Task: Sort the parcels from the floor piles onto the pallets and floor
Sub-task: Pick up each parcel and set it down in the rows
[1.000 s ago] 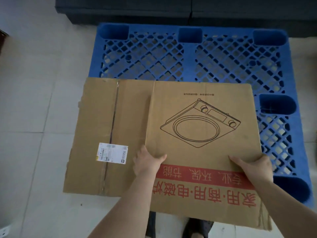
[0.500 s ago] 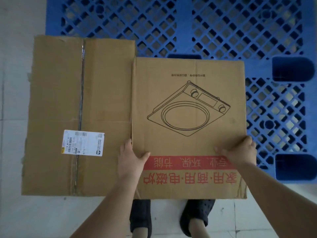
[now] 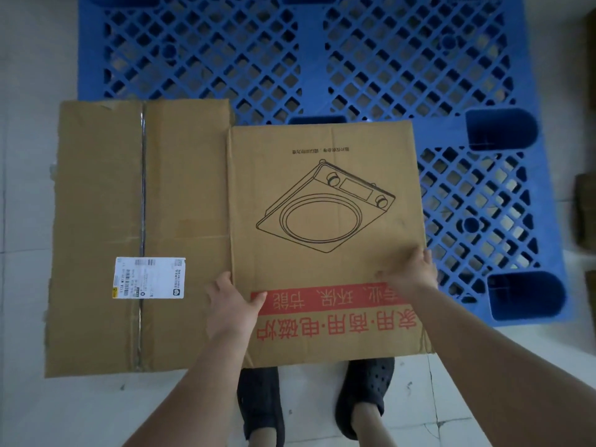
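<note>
I hold a flat brown carton (image 3: 322, 253) printed with a cooker drawing and a red band of characters. It hangs over the near edge of the blue plastic pallet (image 3: 309, 59). My left hand (image 3: 232, 304) grips its left edge with the thumb on the printed face. My right hand (image 3: 409, 272) grips its right edge the same way. Next to its left side is a plain taped carton (image 3: 96, 204) with a white shipping label (image 3: 150, 278), covering the pallet's near left corner. I cannot tell whether the two cartons are joined.
My feet in black clogs (image 3: 261, 404) stand on the pale tiled floor (image 3: 38, 408) just below the held carton. Brown objects (image 3: 585, 214) show at the right edge, beyond the pallet. The pallet's far lattice is bare.
The view has moved closer to the pallet and tilted further down, so my feet now show. Both hands keep the same grip on the printed carton.
</note>
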{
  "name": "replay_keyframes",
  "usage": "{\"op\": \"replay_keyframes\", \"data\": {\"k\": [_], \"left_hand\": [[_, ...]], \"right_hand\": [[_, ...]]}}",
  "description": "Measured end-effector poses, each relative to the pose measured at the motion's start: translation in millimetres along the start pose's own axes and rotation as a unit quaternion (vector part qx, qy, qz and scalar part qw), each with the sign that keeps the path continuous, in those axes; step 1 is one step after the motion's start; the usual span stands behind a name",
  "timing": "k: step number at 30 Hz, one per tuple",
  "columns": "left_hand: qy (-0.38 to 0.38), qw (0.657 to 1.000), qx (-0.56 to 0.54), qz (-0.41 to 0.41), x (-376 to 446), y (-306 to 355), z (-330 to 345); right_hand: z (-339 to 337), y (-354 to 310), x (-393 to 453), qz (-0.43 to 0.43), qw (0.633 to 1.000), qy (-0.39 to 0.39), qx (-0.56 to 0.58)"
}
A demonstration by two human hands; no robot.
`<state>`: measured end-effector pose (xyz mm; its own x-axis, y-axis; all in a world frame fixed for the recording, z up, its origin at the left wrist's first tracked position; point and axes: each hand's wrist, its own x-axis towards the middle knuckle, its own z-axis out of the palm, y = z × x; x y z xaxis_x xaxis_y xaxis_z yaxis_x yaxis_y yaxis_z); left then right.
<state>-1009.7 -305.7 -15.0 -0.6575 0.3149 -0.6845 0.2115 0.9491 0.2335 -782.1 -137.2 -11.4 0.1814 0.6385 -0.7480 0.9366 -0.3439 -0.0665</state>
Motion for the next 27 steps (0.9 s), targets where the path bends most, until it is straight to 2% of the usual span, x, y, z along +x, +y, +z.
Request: {"op": "replay_keyframes", "data": {"k": [3, 7, 9, 12, 14, 16, 20, 27], "left_hand": [[-0.022, 0.998, 0.04, 0.044, -32.5, 20.5, -36.5], [-0.031, 0.99, 0.081, 0.108, -95.8, 65.6, -115.7], [-0.034, 0.988, 0.076, 0.127, -138.5, 95.3, -157.9], [-0.037, 0.978, 0.074, 0.19, -205.8, 141.0, -209.1], [-0.032, 0.963, 0.108, 0.246, -255.9, 166.4, -232.6], [-0.018, 0.943, 0.15, 0.297, -306.1, 189.5, -245.1], [-0.016, 0.912, 0.209, 0.352, -406.2, 225.9, -233.2], [-0.049, 0.837, 0.27, 0.473, -569.7, 299.5, -114.8]], "right_hand": [[-30.5, -17.1, -44.8, -0.046, 0.999, -0.026, 0.005], [-105.2, -42.5, -136.7, -0.079, 0.992, -0.033, 0.096], [-148.4, -46.0, -190.4, -0.137, 0.989, -0.017, 0.054], [-213.2, -36.2, -267.3, -0.218, 0.969, 0.072, -0.092], [-251.3, -15.3, -312.6, -0.23, 0.956, 0.116, -0.144], [-284.6, 16.0, -346.8, -0.207, 0.957, 0.148, -0.137], [-332.3, 99.9, -394.6, -0.147, 0.969, 0.188, -0.07], [-397.5, 280.3, -425.4, -0.08, 0.968, 0.237, 0.026]]}}
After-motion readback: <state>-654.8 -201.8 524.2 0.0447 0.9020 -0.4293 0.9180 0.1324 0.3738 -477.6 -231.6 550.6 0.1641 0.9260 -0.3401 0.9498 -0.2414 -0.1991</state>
